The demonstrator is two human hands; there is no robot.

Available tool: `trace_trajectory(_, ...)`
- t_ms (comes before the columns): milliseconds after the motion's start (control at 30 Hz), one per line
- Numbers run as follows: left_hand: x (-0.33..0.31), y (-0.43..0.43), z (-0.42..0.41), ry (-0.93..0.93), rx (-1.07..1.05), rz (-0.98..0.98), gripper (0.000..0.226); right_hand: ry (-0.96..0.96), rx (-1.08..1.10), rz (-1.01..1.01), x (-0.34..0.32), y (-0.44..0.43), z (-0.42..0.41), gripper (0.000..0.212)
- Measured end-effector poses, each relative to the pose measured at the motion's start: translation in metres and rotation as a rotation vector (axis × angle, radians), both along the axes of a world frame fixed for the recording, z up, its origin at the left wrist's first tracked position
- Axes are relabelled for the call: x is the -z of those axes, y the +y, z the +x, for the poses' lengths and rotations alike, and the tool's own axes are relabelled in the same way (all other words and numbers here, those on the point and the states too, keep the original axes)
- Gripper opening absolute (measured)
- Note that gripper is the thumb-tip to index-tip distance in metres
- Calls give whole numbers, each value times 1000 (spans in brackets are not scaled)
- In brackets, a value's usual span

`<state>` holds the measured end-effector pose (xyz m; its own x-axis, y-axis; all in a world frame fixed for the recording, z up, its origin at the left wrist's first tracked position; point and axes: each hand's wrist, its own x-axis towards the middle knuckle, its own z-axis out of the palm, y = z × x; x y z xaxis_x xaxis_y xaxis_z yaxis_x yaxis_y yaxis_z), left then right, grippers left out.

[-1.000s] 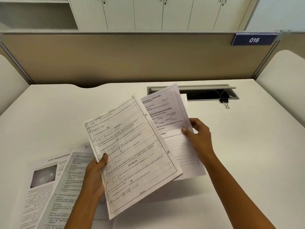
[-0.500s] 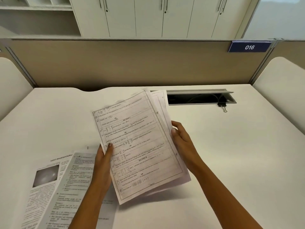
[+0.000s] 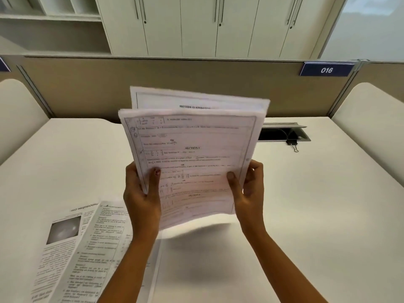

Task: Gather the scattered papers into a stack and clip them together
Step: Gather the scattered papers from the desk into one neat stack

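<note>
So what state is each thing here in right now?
White printed sheets: held up off the white desk, edges uneven, unclipped.
Left hand: grips their left edge.
Right hand: grips their right edge.
Printed pages, lower left: lying on the desk, ungathered.
Small black binder clip: at the grey cable hatch front edge, unused.

"016" is printed in white on the blue sign (image 3: 326, 70) fixed to the partition (image 3: 153, 84). In the raised bundle (image 3: 196, 184), "SECTION C" is read as a heading on the front sheet (image 3: 192, 138), and "MIDTERM" heads the rear sheet (image 3: 196, 99), the next word being blurred. "mebooksfree.com" is seen upside down on the flat printed sheet (image 3: 65, 254). Smaller print is not legible.
</note>
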<state>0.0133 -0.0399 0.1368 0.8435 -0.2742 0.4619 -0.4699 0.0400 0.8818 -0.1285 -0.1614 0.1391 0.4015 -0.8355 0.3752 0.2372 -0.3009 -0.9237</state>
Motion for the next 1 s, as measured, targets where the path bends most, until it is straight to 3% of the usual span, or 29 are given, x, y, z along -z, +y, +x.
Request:
trace_trajectory(200, 12, -1, -6, 45, -8, 16, 22, 7, -33, 114, 15, 12, -6, 23)
trace_trajectory(533, 16, 2, -16, 66, -28, -9, 20, -10, 11, 75, 11, 22, -10, 16)
trace_trajectory(733, 51, 0, -25, 201, 40, 131, 20, 95, 27, 136, 48, 29, -12, 19)
trace_trajectory(900, 64, 10, -28, -27, 136, 290, 41, 189, 95, 120, 66, 33, -14, 28)
trace_trajectory(1000, 54, 17, -22, -171, 172, 318, 60, 225, 102, 69, 64, 28, -16, 23)
